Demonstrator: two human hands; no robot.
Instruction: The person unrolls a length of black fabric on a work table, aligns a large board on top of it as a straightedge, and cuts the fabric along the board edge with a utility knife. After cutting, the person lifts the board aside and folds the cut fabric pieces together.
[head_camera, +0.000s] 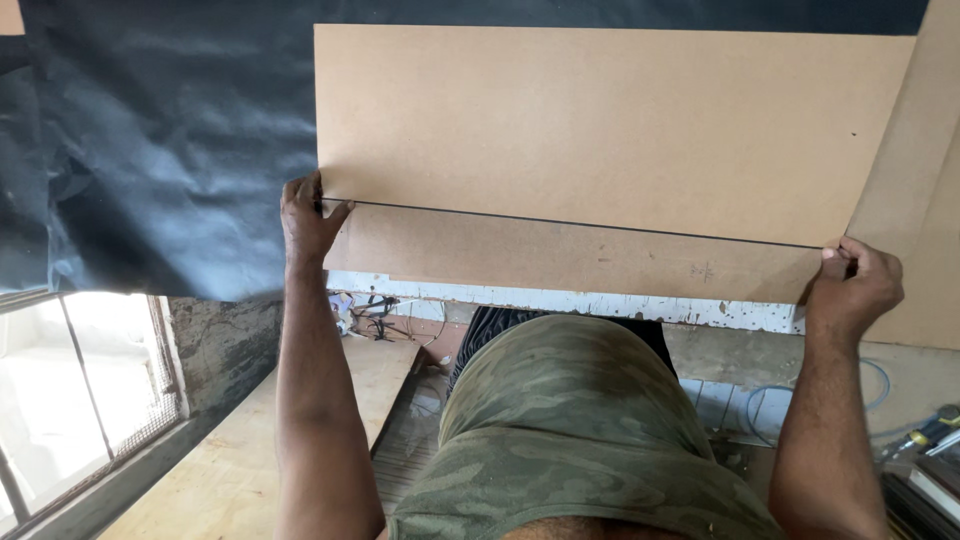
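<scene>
Surface: a long plywood bench (235, 470) runs below along the left, pale and bare where it shows; a second wooden ledge (900, 375) lies to the right under a loop of thin blue cable (770, 400).
Room: a black plastic sheet (150, 140) hangs crumpled over the upper left; under it sits a window with wire mesh (80, 390), bright with daylight, beside a rough dark wall (225, 345). A strip of chipped white-painted wall (560, 300) shows under the boards.
Board: a tan fibreboard panel (610, 130), plain and rectangular, is held up flat in front of the camera; its dark lower edge runs from one hand to the other, sloping slightly down to the right.
Behind it: a second brown panel (560, 255) stands just behind, touching or nearly so, with a faint pencil mark near its right end. Another tan sheet (920, 220) leans at the far right.
Left hand (308, 220): fingers clamped on the panel's lower left corner, thumb in front.
Right hand (855, 285): fingers curled shut around the lower right corner.
Clutter: tangled wires (370, 318) lie below the white strip; tools with yellow handles (930, 432), probably screwdrivers, sit at the right edge.
Clothing: a camouflage shirt (570, 420) fills the lower middle.
</scene>
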